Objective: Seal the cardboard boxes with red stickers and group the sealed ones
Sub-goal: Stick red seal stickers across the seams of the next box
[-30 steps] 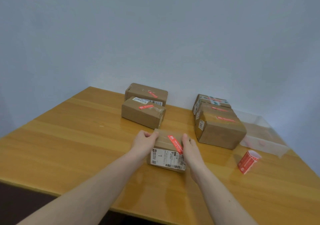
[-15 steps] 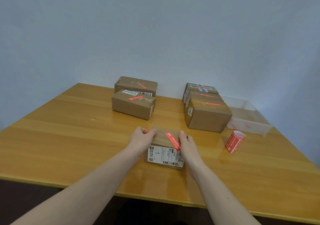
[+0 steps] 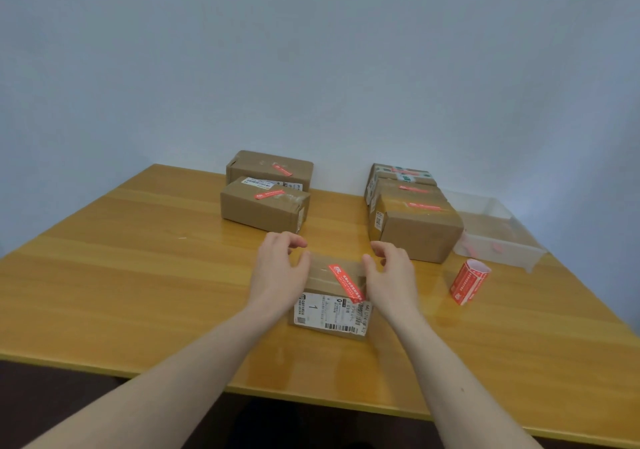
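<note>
left hand (image 3: 280,272) and right hand (image 3: 393,273) flank near box (image 3: 330,301), fingers loosely curled, gripping nothing; red sticker (image 3: 346,282) on, likely ready for grouping.

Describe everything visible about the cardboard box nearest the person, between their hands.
The nearest cardboard box is small, brown and closed, lying flat on the wooden table. A red sticker runs diagonally across its taped top seam. A white shipping label with a barcode and a "1" covers the near side. The left hand and right hand flank it, fingers loosely curled; contact is unclear.
</note>
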